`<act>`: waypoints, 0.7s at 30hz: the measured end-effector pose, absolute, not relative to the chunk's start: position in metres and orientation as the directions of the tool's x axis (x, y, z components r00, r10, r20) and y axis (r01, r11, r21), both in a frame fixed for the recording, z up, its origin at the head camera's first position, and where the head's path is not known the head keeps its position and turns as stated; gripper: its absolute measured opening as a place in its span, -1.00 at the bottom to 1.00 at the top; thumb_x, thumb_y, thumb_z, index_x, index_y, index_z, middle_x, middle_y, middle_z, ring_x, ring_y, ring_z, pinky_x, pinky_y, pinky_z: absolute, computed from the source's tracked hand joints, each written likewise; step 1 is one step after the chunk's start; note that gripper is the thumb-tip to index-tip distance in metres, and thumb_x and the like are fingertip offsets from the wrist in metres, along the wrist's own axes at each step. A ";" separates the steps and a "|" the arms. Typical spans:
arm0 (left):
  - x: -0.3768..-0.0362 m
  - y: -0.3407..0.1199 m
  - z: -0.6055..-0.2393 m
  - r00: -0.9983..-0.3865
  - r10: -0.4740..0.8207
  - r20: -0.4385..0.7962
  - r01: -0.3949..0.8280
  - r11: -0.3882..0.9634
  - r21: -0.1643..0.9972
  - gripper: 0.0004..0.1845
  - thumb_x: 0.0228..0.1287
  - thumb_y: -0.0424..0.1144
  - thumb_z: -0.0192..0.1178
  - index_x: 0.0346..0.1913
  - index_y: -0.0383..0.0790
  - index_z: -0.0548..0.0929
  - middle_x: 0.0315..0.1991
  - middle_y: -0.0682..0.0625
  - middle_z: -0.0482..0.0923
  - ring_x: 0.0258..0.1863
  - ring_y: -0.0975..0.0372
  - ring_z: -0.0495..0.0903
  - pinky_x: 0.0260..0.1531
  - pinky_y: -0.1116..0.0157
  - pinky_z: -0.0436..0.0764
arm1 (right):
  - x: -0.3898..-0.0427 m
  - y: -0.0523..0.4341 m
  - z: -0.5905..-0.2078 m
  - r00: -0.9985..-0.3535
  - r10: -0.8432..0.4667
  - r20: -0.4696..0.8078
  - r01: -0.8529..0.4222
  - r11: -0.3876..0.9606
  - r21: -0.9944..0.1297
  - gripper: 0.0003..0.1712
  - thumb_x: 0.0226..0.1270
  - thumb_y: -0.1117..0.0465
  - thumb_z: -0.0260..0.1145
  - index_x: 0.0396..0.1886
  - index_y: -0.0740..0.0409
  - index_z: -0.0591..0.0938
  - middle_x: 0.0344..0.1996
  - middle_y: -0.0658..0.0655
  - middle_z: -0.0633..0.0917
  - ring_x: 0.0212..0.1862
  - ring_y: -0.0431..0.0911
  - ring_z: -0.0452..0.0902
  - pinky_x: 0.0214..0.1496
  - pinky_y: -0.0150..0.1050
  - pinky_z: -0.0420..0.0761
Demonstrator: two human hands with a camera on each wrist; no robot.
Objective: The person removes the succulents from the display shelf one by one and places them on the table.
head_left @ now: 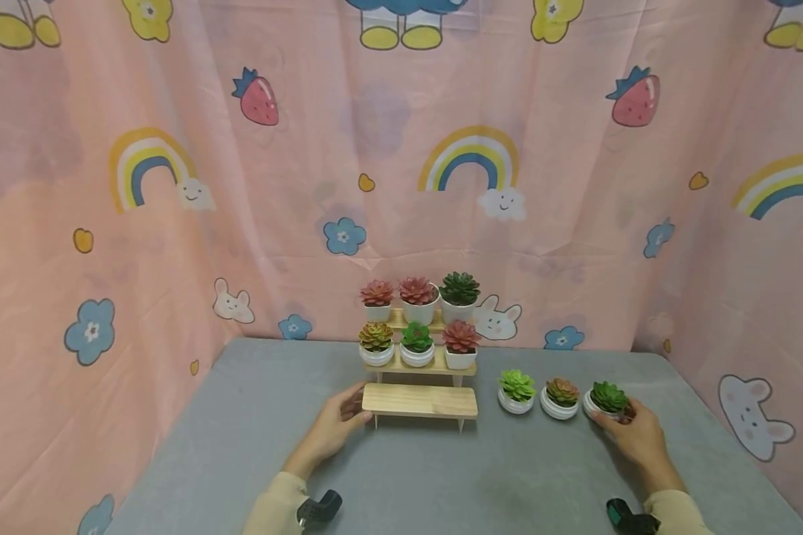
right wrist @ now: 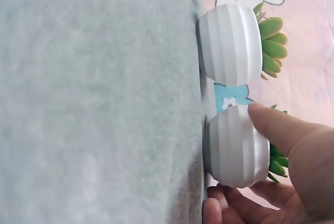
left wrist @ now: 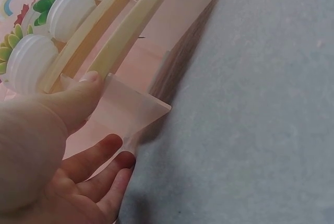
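A three-tier wooden display stand (head_left: 420, 401) stands on the grey table. My left hand (head_left: 337, 420) holds the left end of its lowest board, thumb at the front corner; in the left wrist view the other visible fingers hang loosely beside a pale leg (left wrist: 133, 101). On the right, my right hand (head_left: 636, 438) grips a dark green potted succulent (head_left: 605, 401), thumb on one side of the ribbed white pot (right wrist: 237, 148) and fingers on the other. The pot appears to sit on the table. Beside it are an orange-green potted succulent (head_left: 560, 400) and a light green one (head_left: 517, 391).
Red, green and yellowish potted succulents fill the two upper tiers, among them a dark green one (head_left: 459, 293) at top right and a yellowish one (head_left: 376, 342) at middle left. A pink patterned curtain (head_left: 388, 215) hangs behind the grey table (head_left: 495, 475).
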State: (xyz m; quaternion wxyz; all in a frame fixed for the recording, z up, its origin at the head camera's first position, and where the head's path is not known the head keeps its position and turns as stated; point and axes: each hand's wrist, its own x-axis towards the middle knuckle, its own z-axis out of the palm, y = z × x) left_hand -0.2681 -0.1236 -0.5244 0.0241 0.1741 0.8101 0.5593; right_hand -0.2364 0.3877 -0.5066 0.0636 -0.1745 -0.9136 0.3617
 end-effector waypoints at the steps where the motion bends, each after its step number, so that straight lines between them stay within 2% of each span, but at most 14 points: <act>1: -0.268 -0.124 -0.525 -0.938 0.310 0.156 0.256 0.315 0.914 -0.37 0.43 -0.29 0.24 0.48 -0.33 0.34 0.30 -0.39 0.51 0.26 -0.17 0.56 0.30 -0.16 0.50 | -0.237 0.388 -0.506 -0.931 0.365 -0.025 0.280 0.668 -0.690 0.00 0.42 -0.05 0.31 0.48 0.59 0.11 0.26 0.69 0.34 0.23 0.46 0.39 0.26 0.33 0.43; 5: -0.269 -0.124 -0.525 -0.939 0.310 0.151 0.252 0.318 0.914 -0.38 0.43 -0.29 0.24 0.48 -0.32 0.34 0.28 -0.36 0.53 0.24 -0.14 0.57 0.29 -0.15 0.51 | -0.239 0.386 -0.502 -0.925 0.372 -0.073 0.311 0.633 -0.709 0.13 0.45 -0.12 0.25 0.55 0.53 -0.13 0.34 0.72 0.19 0.31 0.50 0.29 0.32 0.36 0.37; 9: -0.270 -0.124 -0.524 -0.939 0.309 0.150 0.250 0.315 0.916 -0.37 0.43 -0.28 0.24 0.49 -0.32 0.34 0.29 -0.37 0.52 0.24 -0.14 0.57 0.29 -0.15 0.51 | -0.239 0.386 -0.497 -0.917 0.387 -0.094 0.332 0.614 -0.716 0.14 0.48 -0.16 0.18 0.58 0.47 -0.22 0.39 0.72 0.11 0.37 0.52 0.22 0.33 0.37 0.35; 14: -0.270 -0.124 -0.525 -0.932 0.326 0.156 0.266 0.325 0.908 -0.36 0.44 -0.26 0.23 0.49 -0.36 0.32 0.27 -0.38 0.53 0.21 -0.14 0.59 0.28 -0.14 0.53 | -0.235 0.387 -0.488 -0.917 0.387 -0.100 0.334 0.605 -0.723 0.14 0.49 -0.19 0.16 0.59 0.43 -0.23 0.43 0.70 0.08 0.41 0.53 0.13 0.36 0.39 0.33; 21: -0.269 -0.124 -0.526 -0.935 0.322 0.151 0.264 0.343 0.902 -0.35 0.45 -0.24 0.22 0.49 -0.37 0.30 0.24 -0.37 0.55 0.22 -0.14 0.58 0.29 -0.13 0.52 | -0.234 0.385 -0.478 -0.915 0.402 -0.035 0.297 0.615 -0.731 0.06 0.50 -0.15 0.17 0.59 0.43 -0.12 0.43 0.68 0.11 0.42 0.52 0.11 0.39 0.40 0.29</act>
